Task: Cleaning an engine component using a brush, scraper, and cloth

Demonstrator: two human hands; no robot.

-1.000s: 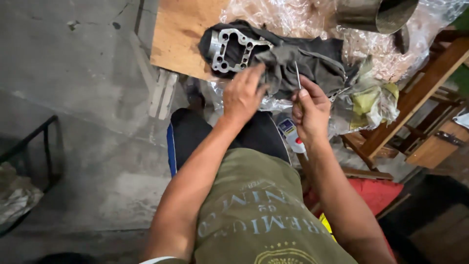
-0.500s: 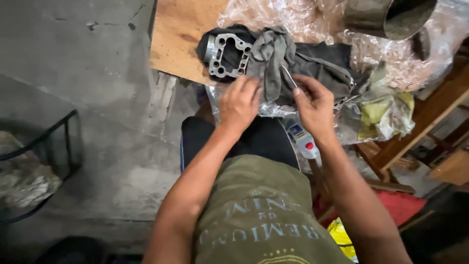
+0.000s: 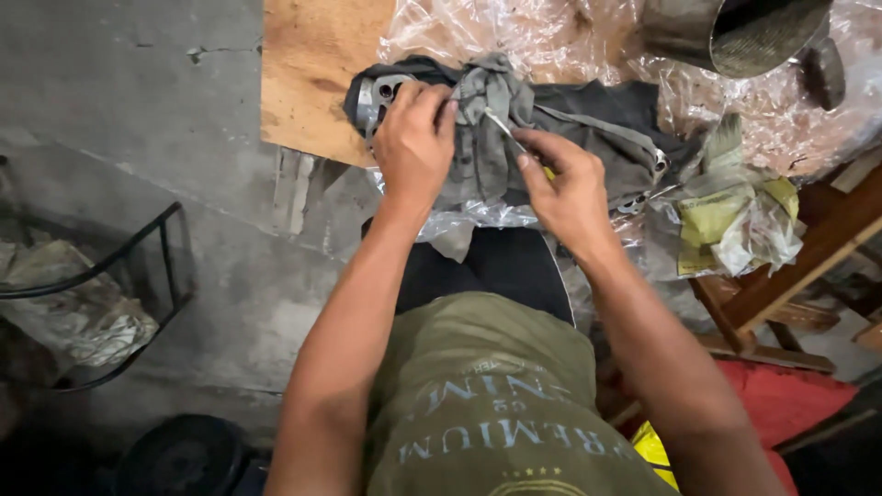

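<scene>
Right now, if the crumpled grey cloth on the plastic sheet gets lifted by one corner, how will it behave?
The crumpled grey cloth is bunched in soft folds, so it would probably hang floppy and light. It drapes over the grey metal plate with holes under the left hand, so it may drag on that. The clear plastic sheet looks slick; pushed, the cloth would likely slide and bunch.

A plywood table (image 3: 312,73) carries a crinkled clear plastic sheet (image 3: 551,41) over most of its top, with bare wood showing at the left. On the sheet lie a dark grey cloth (image 3: 597,129), a metal cylinder (image 3: 735,32) at the far right, and crumpled yellowish bags (image 3: 735,211) by the right edge. Below is a grey concrete floor (image 3: 119,119).
</scene>
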